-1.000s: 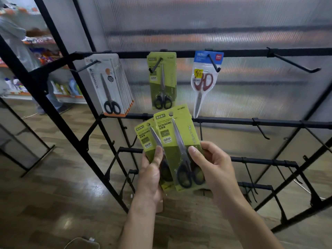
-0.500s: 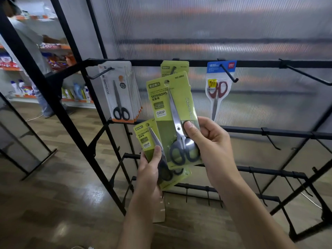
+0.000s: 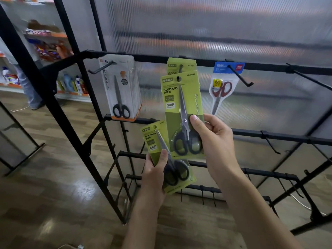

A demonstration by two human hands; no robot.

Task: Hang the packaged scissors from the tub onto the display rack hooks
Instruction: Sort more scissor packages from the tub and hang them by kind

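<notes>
The right hand holds a large green scissors pack pinched low, thumb on the front near the handles, fingers curled behind the card. The pack's punched hole sits just below and in front of the middle hook on the rack's top bar, where another green pack already hangs. The left hand grips a smaller green pack lower down, below and left of that hook, thumb across its front.

To do this step well, the person would likely raise the large pack until its hole lines up with the hook's upturned tip, keep the card upright and square to the hook, then push it back along the wire until it rests against the hanging pack. Holding so low lets the card top flex, so a slow approach probably helps the hole catch.

The tub is not in view. Left of the middle hook, a hook carries a stack of white scissors packs; right of it, another holds a single blue-topped pack. Farther hooks and lower bars look bare.
</notes>
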